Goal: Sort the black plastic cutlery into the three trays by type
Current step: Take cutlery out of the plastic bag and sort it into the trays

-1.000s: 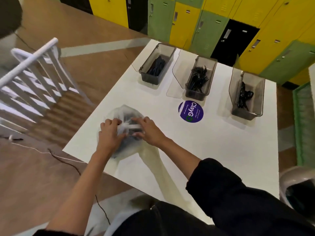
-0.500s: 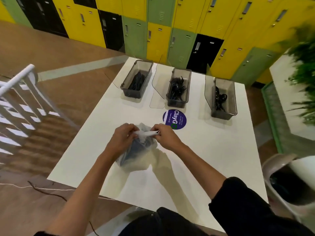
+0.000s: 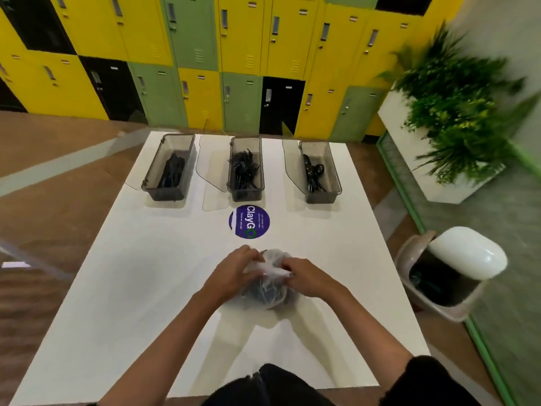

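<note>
- Your left hand [image 3: 234, 273] and right hand [image 3: 311, 278] meet over a translucent plastic bag [image 3: 268, 295] on the white table [image 3: 140, 288], at about 6 o'clock from the round purple sticker [image 3: 249, 221].
- Grip: the fingers of both hands are curled in and pinch the gathered white neck of the bag between them. The left takes it from 9 o'clock, the right from 3 o'clock. The fingertips are partly buried in the plastic, so you cannot tell the exact hold on the knot.
- The bag's belly rests on the table under your hands. Dark cutlery shows through the film, but the types inside are too blurred to tell apart.
- Three smoky clear trays stand in a row along the far edge, well apart from the bag.
- The left tray [image 3: 167, 195], at 11 o'clock from the bag, holds black knives [image 3: 171, 174] lying lengthwise.
- The middle tray [image 3: 246, 196], at 12 o'clock, holds black forks [image 3: 244, 171] with their tines toward the far end.
- The right tray [image 3: 322, 198], at 1 o'clock, holds black spoons [image 3: 313, 171] with their bowls toward the far end.
- A clear flap lies flat on the table to the left of each tray.
- Off the table at 3 o'clock stands a bin [image 3: 450, 273] with a white lid.
- At 2 o'clock there is a white planter [image 3: 439, 183] with green foliage.
- Yellow, green and black lockers [image 3: 248, 54] line the wall at 12 o'clock.
</note>
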